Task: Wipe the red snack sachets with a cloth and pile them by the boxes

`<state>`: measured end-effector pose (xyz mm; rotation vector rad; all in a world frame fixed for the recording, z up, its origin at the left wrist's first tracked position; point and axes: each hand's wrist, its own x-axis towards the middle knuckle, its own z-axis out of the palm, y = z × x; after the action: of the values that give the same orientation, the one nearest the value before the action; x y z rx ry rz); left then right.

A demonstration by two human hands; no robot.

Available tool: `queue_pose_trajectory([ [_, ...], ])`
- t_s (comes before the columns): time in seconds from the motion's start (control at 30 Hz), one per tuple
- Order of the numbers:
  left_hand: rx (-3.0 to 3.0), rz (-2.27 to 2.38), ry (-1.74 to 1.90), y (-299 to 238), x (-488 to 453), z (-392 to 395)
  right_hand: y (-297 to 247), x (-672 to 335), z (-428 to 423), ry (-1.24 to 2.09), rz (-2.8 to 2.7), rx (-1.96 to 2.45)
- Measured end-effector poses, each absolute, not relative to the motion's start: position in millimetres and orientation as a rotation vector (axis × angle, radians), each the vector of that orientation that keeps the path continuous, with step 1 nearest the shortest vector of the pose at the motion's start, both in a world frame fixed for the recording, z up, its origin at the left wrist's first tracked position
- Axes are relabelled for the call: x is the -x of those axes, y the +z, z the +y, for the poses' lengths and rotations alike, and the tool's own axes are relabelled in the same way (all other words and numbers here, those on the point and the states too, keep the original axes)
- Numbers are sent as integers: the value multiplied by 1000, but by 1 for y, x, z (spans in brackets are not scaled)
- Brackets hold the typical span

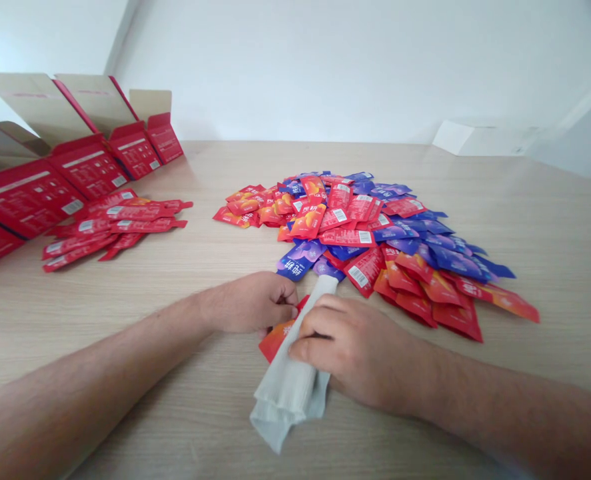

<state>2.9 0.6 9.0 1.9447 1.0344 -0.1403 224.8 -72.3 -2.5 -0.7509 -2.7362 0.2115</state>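
Note:
My left hand (250,303) and my right hand (348,350) meet at the table's near side, around a pale grey-green flexible sleeve (288,383), cloth or film. My right fingers lie over the sleeve and press it down. A red-orange sachet (274,340) pokes out beneath my left hand, whose curled fingers pinch it against the sleeve's edge. Just beyond my hands spreads a large loose pile of red, orange and blue-purple sachets (365,233). Part of the red-orange sachet is hidden by my fingers.
Several red sachets (115,227) lie in a loose group at the left, in front of several open red cardboard boxes (88,167). All of this rests on a light wood table (550,267), with a white wall behind it.

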Motion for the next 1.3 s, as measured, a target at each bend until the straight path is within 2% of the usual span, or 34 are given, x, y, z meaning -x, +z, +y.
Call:
queue_pose_trajectory([
  [0.2,-1908,1020,-145,11,-3,-1,-4,-225,-73,197,-2649,910],
  [0.33,-1961,993,-129,11,-2,1,-2,-223,-74,213,-2731,745],
  [0.5,-1928,988,-141,9,-2,1,-2,-225,-73,218,-2663,901],
  [0.67,-1978,1003,-134,11,-2,1,-2,-224,-75,216,-2746,729],
  [0.83,-1929,994,-143,10,-3,1,-3,-224,-74,213,-2662,906],
  [1.0,-1968,997,-121,10,-2,2,-4,-224,-75,228,-2740,698],
  [1.17,-1930,984,-132,8,-1,0,-5,-225,-73,218,-2653,898],
  [1.3,-1962,985,-124,8,-1,2,-3,-224,-74,225,-2735,752],
])
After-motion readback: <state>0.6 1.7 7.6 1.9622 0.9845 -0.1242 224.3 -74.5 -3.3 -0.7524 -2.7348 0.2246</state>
